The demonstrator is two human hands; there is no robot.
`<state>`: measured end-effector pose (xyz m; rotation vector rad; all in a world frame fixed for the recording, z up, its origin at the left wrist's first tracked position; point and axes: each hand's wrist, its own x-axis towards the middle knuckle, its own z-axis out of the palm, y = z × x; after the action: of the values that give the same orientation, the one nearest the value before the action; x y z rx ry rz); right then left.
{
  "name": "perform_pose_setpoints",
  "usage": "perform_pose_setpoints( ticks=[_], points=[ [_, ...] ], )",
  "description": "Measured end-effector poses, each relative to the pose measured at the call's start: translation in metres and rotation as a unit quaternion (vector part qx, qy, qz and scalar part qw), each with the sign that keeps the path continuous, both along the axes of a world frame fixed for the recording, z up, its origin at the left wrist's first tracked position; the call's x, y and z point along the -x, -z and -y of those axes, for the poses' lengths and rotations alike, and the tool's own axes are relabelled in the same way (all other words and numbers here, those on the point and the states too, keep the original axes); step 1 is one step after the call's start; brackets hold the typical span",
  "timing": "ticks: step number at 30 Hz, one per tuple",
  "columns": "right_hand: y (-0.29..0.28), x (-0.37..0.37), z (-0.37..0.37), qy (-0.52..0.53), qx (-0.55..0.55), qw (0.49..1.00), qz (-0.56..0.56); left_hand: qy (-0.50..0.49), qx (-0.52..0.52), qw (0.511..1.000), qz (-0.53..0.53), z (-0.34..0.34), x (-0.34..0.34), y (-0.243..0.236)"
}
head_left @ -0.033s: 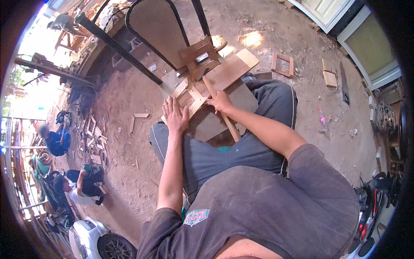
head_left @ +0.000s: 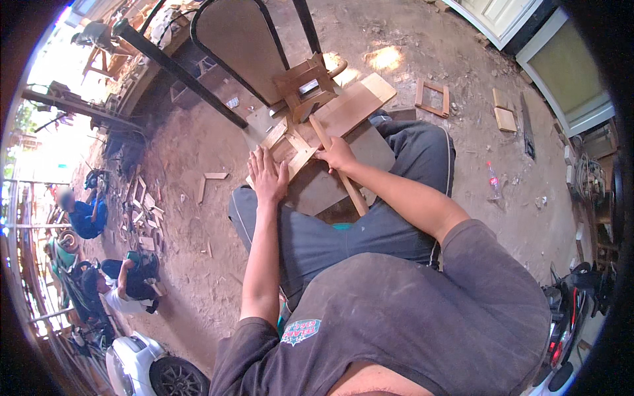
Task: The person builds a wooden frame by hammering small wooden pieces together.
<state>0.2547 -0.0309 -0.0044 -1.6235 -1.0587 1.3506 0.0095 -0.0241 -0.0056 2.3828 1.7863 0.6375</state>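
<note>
My left hand (head_left: 267, 177) lies flat with its fingers stretched out on the left part of a small pale wooden frame (head_left: 300, 158). The frame rests on a board (head_left: 320, 188) across the seat before me. Curled over a long wooden handle, apparently a hammer (head_left: 356, 198), my right hand (head_left: 339, 157) has its fingertips at the frame's near right corner. The handle slants from my lap up to a dark end. Beyond it sit a wide wooden plank (head_left: 356, 105) and a darker brown wooden frame (head_left: 304, 86).
A black-framed chair back (head_left: 241, 46) rises ahead. On the dirt floor lie another wooden frame (head_left: 432, 99), a handsaw (head_left: 527, 125), a plastic bottle (head_left: 493, 185) and scattered wood offcuts (head_left: 145, 208). Two people (head_left: 89, 214) sit at the left, near a white vehicle (head_left: 135, 363).
</note>
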Motion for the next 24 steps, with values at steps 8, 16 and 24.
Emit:
perform_pose_setpoints(
  ticks=[8, 16, 24],
  points=[
    [0.001, 0.001, 0.004, 0.008, -0.002, 1.000, 0.015, 0.108, -0.056, 0.993, -0.005, 0.015, -0.004, -0.025],
    [-0.001, 0.002, 0.003, -0.007, 0.004, 0.999, 0.037, 0.137, -0.008, 0.991, 0.004, 0.019, 0.000, -0.020],
    [0.011, -0.002, 0.001, 0.000, -0.013, 1.000, 0.023, 0.078, -0.035, 0.995, 0.053, 0.015, -0.010, -0.028]
  ],
)
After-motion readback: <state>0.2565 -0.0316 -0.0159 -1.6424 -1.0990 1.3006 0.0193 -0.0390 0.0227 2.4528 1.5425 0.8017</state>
